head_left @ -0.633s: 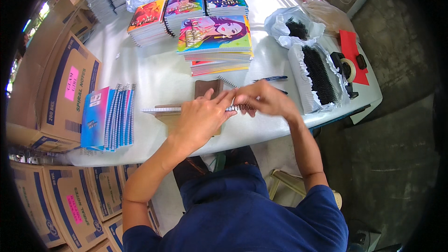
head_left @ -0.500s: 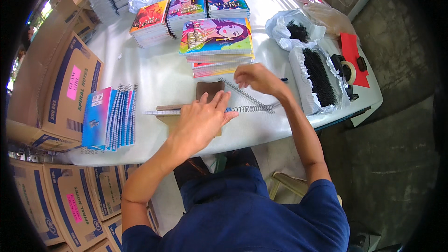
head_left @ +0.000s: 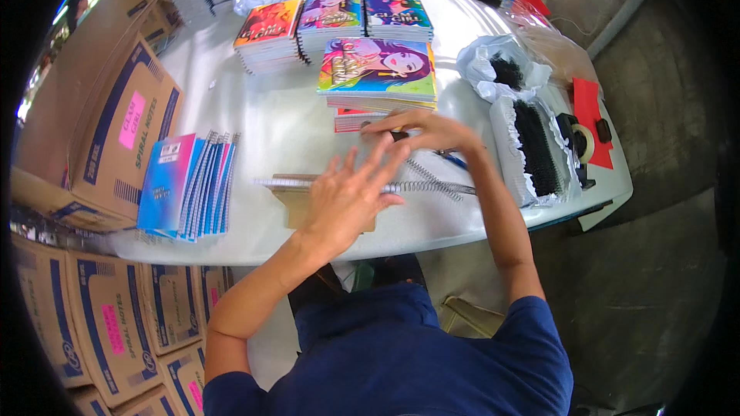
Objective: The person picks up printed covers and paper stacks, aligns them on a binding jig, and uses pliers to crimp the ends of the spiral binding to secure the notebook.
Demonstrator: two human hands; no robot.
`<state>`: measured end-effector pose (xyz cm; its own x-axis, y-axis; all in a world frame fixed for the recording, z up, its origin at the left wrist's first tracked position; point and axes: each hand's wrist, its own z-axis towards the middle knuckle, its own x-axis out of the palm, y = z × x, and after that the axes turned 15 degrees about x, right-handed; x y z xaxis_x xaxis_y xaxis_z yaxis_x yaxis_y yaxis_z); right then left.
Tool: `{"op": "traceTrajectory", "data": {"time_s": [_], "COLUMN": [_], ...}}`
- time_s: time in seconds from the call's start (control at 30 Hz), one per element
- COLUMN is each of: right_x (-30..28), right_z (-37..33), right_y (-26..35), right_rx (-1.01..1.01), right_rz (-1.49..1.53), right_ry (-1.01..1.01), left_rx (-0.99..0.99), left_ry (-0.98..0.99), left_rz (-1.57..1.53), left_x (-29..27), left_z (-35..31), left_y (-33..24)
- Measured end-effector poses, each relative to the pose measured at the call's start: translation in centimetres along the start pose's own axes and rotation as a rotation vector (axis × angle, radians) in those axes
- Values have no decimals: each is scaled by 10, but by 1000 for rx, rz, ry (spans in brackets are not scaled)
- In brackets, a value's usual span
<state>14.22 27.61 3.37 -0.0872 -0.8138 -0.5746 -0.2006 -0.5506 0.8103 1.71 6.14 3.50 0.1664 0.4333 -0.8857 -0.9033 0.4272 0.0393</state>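
Note:
My left hand (head_left: 351,194) lies flat, fingers spread, on a pad of pages with a brown card back (head_left: 289,209) at the table's near edge. A metal spiral wire (head_left: 432,183) runs along the pad's far side and sticks out to the right. My right hand (head_left: 428,129) reaches forward with its fingers stretched to the foot of a stack of colourful notebook covers (head_left: 378,69), touching the pink sheets (head_left: 351,119) under it. Neither hand grips anything that I can see.
A fanned row of blue spiral notebooks (head_left: 185,185) lies at the left. A white box of black spiral coils (head_left: 536,146), a tape dispenser (head_left: 580,139) and a red sheet (head_left: 590,108) are at the right. More notebook stacks (head_left: 339,19) sit farther back. Cardboard cartons (head_left: 116,131) line the left side.
My right hand left the spiral wire and moved forward to the stack of covers. My left hand stayed on the pad and spread its fingers.

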Motion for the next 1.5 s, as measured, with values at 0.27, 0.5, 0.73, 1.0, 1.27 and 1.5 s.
{"op": "traceTrajectory", "data": {"time_s": [0.27,0.5,0.73,1.0,1.27,1.5], "right_x": [-1,5,8,10,21,27], "right_z": [-30,-24,-17,-6,8,15], "right_y": [22,26,26,6,2,11], "right_rx": [66,245,212,57,18,-156], "right_rz": [206,71,54,300,424,942], "right_ry": [130,98,79,73,47,191], "left_rx": [-234,-181,-240,-272,-310,-340], "left_ry": [-184,-183,-181,-172,-200,-211], "left_rz": [-149,2,-59,-54,-47,-4], "left_x": [-9,-4,-8,-13,-17,-20], "left_z": [-4,-9,-12,-19,-26,-35], "left_y": [8,15,18,23,30,37]}}
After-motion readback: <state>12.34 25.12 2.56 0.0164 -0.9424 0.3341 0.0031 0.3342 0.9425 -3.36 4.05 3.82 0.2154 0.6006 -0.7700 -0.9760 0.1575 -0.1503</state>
